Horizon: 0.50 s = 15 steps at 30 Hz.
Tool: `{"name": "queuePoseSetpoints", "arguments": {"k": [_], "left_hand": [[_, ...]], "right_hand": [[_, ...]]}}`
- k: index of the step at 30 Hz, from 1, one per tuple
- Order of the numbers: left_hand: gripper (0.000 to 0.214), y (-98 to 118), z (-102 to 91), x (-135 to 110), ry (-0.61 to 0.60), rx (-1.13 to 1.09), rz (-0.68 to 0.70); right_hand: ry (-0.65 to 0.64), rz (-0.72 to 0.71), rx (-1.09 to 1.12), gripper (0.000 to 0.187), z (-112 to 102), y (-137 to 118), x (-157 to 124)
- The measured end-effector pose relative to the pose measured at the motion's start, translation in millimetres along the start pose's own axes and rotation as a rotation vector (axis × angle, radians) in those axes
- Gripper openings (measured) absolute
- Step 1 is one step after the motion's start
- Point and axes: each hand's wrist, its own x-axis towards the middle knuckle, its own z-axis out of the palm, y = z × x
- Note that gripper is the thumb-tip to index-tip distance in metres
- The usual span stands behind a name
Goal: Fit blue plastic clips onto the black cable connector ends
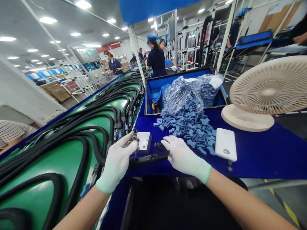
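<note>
My left hand, in a white glove with a green cuff, is closed on a small spring standing upright on a dark pin between thumb and fingers. Just behind it sits a white metal block with small holes. My right hand, gloved alike, hovers low at the table edge with its fingers stretched and apart. Its fingertips reach over small black parts; whether they touch cannot be made out. A black strip lies along the edge between both hands.
Blue plastic clips spill from a clear bag in a black-rimmed bin. To the right are a white power bank and a beige fan. Black hoses cover the green conveyor at left. Co-workers stand farther back.
</note>
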Motion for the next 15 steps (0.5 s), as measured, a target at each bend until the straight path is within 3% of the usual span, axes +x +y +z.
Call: {"name": "queuePoseSetpoints", "arguments": {"k": [3,6,8,12,15], "left_hand": [[0.060,2.1,4.1,-4.6,-0.144,-0.002,-0.026],[0.049,3.0,6.8,-10.8,-0.245,0.113,0.017],[0.038,2.9,6.6,-13.2,-0.299,0.240,0.092],[0.025,3.5,7.4,-11.9,-0.465,0.379,0.211],[0.020,2.1,12.7,-11.5,-0.553,0.376,0.260]], "right_hand": [[-0.002,0.050,0.436,0.079,3.2,-9.7,-9.5],[-0.070,0.163,1.037,0.063,11.1,-29.3,-18.5],[-0.033,0.319,1.304,0.055,15.3,-41.7,-22.3],[0.109,0.485,1.484,0.044,20.3,-53.6,-22.7],[0.097,0.508,1.451,0.046,25.9,-50.8,-19.9]]}}
